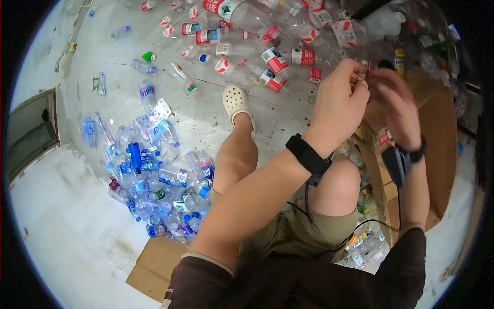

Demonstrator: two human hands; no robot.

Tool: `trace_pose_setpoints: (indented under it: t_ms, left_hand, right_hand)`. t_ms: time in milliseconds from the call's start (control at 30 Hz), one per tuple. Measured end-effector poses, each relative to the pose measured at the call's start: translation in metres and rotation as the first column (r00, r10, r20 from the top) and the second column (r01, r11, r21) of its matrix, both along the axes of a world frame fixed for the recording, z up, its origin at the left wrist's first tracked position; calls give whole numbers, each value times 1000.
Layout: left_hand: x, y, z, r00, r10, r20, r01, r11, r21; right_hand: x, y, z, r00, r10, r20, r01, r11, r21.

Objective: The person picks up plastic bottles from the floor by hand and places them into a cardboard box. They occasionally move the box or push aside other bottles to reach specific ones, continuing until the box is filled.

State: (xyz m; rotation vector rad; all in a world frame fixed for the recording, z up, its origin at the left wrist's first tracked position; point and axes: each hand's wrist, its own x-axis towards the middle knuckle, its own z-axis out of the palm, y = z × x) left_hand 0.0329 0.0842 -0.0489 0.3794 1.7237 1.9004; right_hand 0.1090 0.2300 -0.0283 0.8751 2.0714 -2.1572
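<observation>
Recording both bare hands meeting at upper right, above the edge of an open brown cardboard box (437, 154). Left hand (342, 95): fingers curled in, thumb and fingertips pinched on a small pale piece (362, 76), mostly hidden by the fingers—material not identifiable. Right hand (393, 98): close beside it, motion-blurred, fingers bent toward the same spot; cannot tell whether its grip is clenched or released.

Wrists: black fabric strap (306, 156) on the left, dark grey device (396, 165) on the right, thin black cable (373, 221) near the knee.

Beyond the hands, on the grey floor (198, 105): clear plastic bottles with red-and-white labels (274, 59), lying on their sides in a loose heap. Print present on the labels, too small to read. Yellow-labelled bottle (399, 63) just behind the hands; lettering not legible.

Lower left: a second heap, clear bottles with blue caps and blue labels (164, 177)—wording unreadable—with a solid blue cylinder (135, 156) on top. Flat brown cardboard sheet (152, 268) below that heap. Cream perforated clog (236, 102) on one foot, between the two heaps.
</observation>
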Motion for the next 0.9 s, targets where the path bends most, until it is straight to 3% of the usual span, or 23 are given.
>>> trace_pose_setpoints:
  t_ms: [33, 67, 100, 133, 200, 233, 267, 333, 400, 467, 600, 667, 767, 833, 900]
  left_hand:
    - [-3, -3, -1, 1000, 10, 1, -10, 1000, 6]
    - [-7, -5, -3, 994, 84, -68, -83, 996, 7]
    - [-11, -9, -4, 978, 156, -136, -156, 988, 12]
    - [-15, -14, -2, 977, 164, -134, -164, 986, 15]
    - [-26, -23, 6, 963, 258, -72, -251, 964, 91]
    - [-31, -26, 6, 961, 266, -71, -259, 962, 92]
    - [-36, -30, 5, 950, 289, -117, -279, 956, 91]
    - [-40, -37, 5, 939, 314, -140, -303, 948, 92]
    - [-43, -38, 3, 943, 314, -107, -305, 948, 94]
    - [-44, -42, 6, 952, 303, -48, -296, 948, 114]
    - [-49, -43, 8, 957, 281, -65, -275, 957, 92]
    - [-46, -41, 8, 955, 293, -46, -287, 952, 107]
    - [-42, -40, 10, 975, 219, -42, -217, 975, 44]
    - [-41, -44, 12, 981, 173, 85, -180, 980, 87]
    - [-42, -46, 13, 973, 208, 98, -220, 966, 133]
  right_hand:
    - [-28, -16, -5, 993, 118, -18, -119, 985, -122]
    - [-49, -17, -35, 968, 243, -53, -246, 902, -354]
    - [-62, -11, -81, 949, 310, -64, -308, 860, -408]
    - [-69, -2, -139, 925, 373, -77, -365, 809, -460]
    - [-76, 14, -282, 926, 308, -217, -377, 739, -558]
    - [-98, -9, -275, 931, 362, 43, -326, 879, -349]
    - [-113, -27, -281, 895, 372, 244, -359, 928, -97]
    - [-137, -53, -302, 813, 346, 469, -518, 798, 309]
    - [-156, -71, -311, 749, 298, 592, -615, 647, 452]
    - [-165, -79, -322, 709, 257, 657, -656, 583, 480]
    - [-167, -78, -319, 643, 293, 707, -726, 527, 442]
    - [-157, -65, -299, 670, 377, 640, -698, 614, 369]
    - [-117, -46, -237, 743, 531, 406, -545, 833, -92]
    - [-90, -49, -156, 750, 559, 354, -449, 823, -348]
    - [-54, -42, -84, 745, 546, 384, -351, 809, -471]
